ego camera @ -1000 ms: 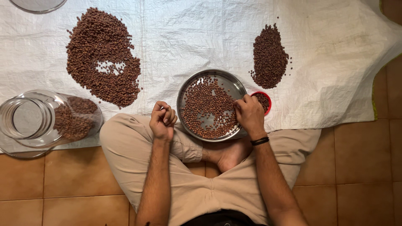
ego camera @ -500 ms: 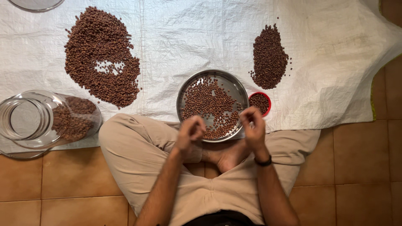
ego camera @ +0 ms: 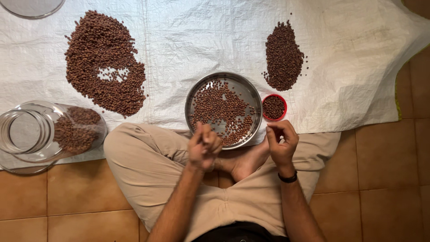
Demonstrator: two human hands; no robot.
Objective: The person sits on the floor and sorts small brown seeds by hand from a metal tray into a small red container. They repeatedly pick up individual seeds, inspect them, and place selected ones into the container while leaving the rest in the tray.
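A round steel plate thinly covered with brown chickpeas rests on my crossed legs and the edge of the white sheet. My left hand hovers just below the plate's near rim, blurred, its fingers curled together. My right hand is off the plate's right side, below a small red bowl of chickpeas, with its fingertips pinched together. Whether a chickpea sits between those fingertips is too small to tell.
On the white woven sheet lie a large chickpea pile at the left and a smaller pile at the right. A glass jar lies on its side at the left, partly filled. A round lid shows at the top left. Tiled floor surrounds me.
My right hand left the plate's right rim and pulled back toward me. My left hand moved right from my knee to below the plate.
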